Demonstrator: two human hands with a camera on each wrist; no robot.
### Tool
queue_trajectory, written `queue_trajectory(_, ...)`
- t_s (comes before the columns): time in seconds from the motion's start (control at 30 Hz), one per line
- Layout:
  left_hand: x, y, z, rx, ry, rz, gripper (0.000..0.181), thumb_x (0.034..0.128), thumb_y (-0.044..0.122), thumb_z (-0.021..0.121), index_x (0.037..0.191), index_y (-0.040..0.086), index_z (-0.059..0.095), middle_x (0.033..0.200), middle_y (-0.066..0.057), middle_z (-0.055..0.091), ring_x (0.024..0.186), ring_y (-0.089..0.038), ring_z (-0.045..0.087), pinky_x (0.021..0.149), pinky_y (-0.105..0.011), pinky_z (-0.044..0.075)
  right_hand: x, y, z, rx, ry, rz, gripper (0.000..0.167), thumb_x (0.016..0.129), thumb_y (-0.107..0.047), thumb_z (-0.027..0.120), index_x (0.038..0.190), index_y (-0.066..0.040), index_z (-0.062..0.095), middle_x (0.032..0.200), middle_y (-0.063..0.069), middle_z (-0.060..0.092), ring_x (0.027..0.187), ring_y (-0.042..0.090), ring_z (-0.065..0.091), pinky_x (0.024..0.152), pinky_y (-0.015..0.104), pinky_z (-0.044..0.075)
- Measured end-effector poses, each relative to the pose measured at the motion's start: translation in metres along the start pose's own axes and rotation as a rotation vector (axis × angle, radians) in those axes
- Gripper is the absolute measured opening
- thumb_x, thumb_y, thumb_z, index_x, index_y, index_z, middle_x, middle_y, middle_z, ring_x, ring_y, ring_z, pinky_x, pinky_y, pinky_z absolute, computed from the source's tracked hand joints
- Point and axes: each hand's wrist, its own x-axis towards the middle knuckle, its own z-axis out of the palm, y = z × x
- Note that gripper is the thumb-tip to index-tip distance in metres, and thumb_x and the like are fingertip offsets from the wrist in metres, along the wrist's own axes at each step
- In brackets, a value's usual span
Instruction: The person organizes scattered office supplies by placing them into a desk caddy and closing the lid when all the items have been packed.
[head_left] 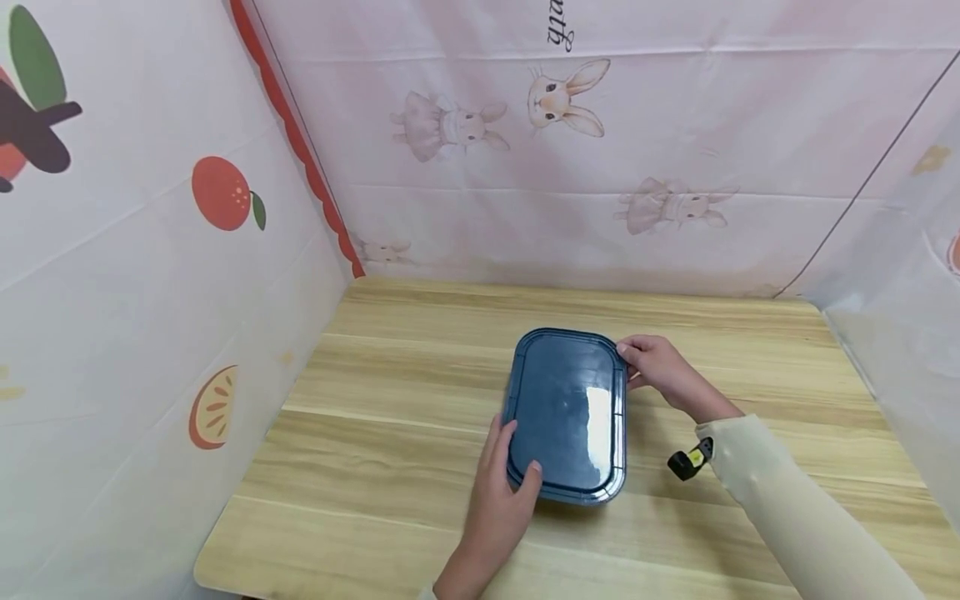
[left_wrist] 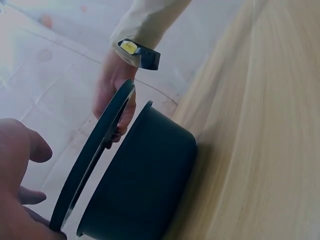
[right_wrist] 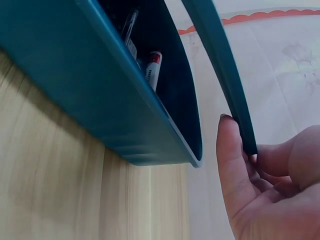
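A dark blue lid point(head_left: 567, 408) is held a little above a deep box point(left_wrist: 145, 175) of the same colour, with a gap between them. My right hand point(head_left: 660, 371) pinches the lid's far right corner between thumb and fingers. At the near left corner, my left hand point(head_left: 501, 508) grips the lid's edge, its thumb on top. Through the gap, the right wrist view shows a white tube-shaped item with a red end point(right_wrist: 154, 67) inside the box, beside a clear item point(right_wrist: 131, 30) whose kind I cannot tell. The lid hides the box from above.
The box stands on a wood-grain table point(head_left: 375, 433). Printed cloth walls rise around it: a pink rabbit-patterned back sheet point(head_left: 465, 217) and a white fruit-patterned left sheet point(head_left: 150, 317). A small black camera point(head_left: 684, 463) is strapped to my right wrist.
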Motion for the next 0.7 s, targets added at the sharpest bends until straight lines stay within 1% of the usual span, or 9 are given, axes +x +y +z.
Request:
queue_trajectory(0.07,0.000,0.001,0.000,0.067,0.031,0.037,0.061,0.0991,0.028,0.061,0.155,0.019,0.038,0.169,-0.002,0.014,0.155,-0.030,0.018,0.118,-0.059,0.029,-0.001,-0.002,-0.001,0.000,0.004,0.003,0.039,0.110,-0.018,0.040,0.130,0.012,0.055,0.093,0.011,0.066,0.079,0.018,0.064,0.072,0.037,0.061)
queue_trajectory(0.17,-0.003,0.004,0.001,0.219,0.098,0.173,0.055,0.0993,0.027,0.061,0.150,0.015,0.045,0.168,-0.005,0.019,0.154,-0.031,0.022,0.116,-0.056,0.034,-0.003,-0.005,-0.002,0.001,0.010,0.010,0.038,0.111,-0.017,0.038,0.130,0.011,0.055,0.093,0.012,0.065,0.079,0.019,0.064,0.072,0.037,0.061)
queue_trajectory(0.23,-0.007,0.007,0.004,0.325,0.151,0.337,0.047,0.0988,0.025,0.063,0.143,0.012,0.054,0.165,-0.009,0.029,0.150,-0.032,0.031,0.112,-0.052,0.040,-0.004,-0.005,-0.003,0.006,0.012,0.015,0.039,0.111,-0.018,0.038,0.130,0.011,0.055,0.093,0.012,0.065,0.079,0.018,0.064,0.072,0.037,0.061)
queue_trajectory(0.37,-0.015,0.017,0.021,0.527,0.267,0.759,0.035,0.0915,0.025,0.073,0.122,0.008,0.068,0.147,-0.016,0.053,0.134,-0.032,0.053,0.107,-0.042,0.048,-0.005,-0.006,-0.005,0.001,0.020,0.013,0.039,0.111,-0.018,0.038,0.131,0.012,0.054,0.093,0.011,0.065,0.078,0.018,0.064,0.072,0.037,0.061)
queue_trajectory(0.4,-0.017,0.020,0.027,0.570,0.278,0.835,0.033,0.0899,0.026,0.075,0.117,0.007,0.070,0.142,-0.016,0.057,0.130,-0.032,0.056,0.107,-0.041,0.048,-0.005,-0.006,-0.005,-0.005,0.027,0.011,0.039,0.111,-0.018,0.038,0.130,0.012,0.054,0.092,0.011,0.065,0.078,0.018,0.065,0.072,0.037,0.061)
queue_trajectory(0.43,-0.018,0.023,0.033,0.608,0.273,0.881,0.033,0.0888,0.028,0.076,0.114,0.007,0.072,0.139,-0.015,0.060,0.128,-0.030,0.058,0.108,-0.038,0.048,-0.005,-0.006,-0.006,-0.009,0.032,0.007,0.039,0.111,-0.018,0.038,0.130,0.012,0.055,0.092,0.011,0.065,0.078,0.018,0.065,0.072,0.037,0.061)
queue_trajectory(0.5,-0.021,0.028,0.045,0.670,0.228,0.897,0.034,0.0882,0.033,0.078,0.113,0.010,0.072,0.135,-0.011,0.062,0.127,-0.025,0.058,0.108,-0.034,0.047,-0.006,-0.006,-0.005,-0.012,0.039,-0.005,0.039,0.111,-0.018,0.038,0.128,0.012,0.055,0.091,0.011,0.066,0.077,0.018,0.065,0.071,0.037,0.061)
queue_trajectory(0.6,-0.024,0.032,0.058,0.727,0.147,0.821,0.039,0.0881,0.040,0.078,0.114,0.013,0.071,0.135,-0.007,0.061,0.129,-0.021,0.055,0.108,-0.031,0.047,-0.006,-0.005,-0.001,-0.009,0.034,-0.010,0.039,0.111,-0.019,0.038,0.127,0.011,0.056,0.091,0.010,0.066,0.077,0.018,0.066,0.072,0.038,0.061)
queue_trajectory(0.7,-0.024,0.032,0.065,0.743,0.153,0.783,0.043,0.0840,0.040,0.082,0.114,0.011,0.071,0.134,-0.009,0.062,0.127,-0.022,0.057,0.105,-0.031,0.049,-0.006,-0.005,0.002,0.000,0.024,-0.006,0.039,0.111,-0.019,0.038,0.126,0.011,0.057,0.089,0.009,0.067,0.076,0.018,0.066,0.074,0.040,0.061)
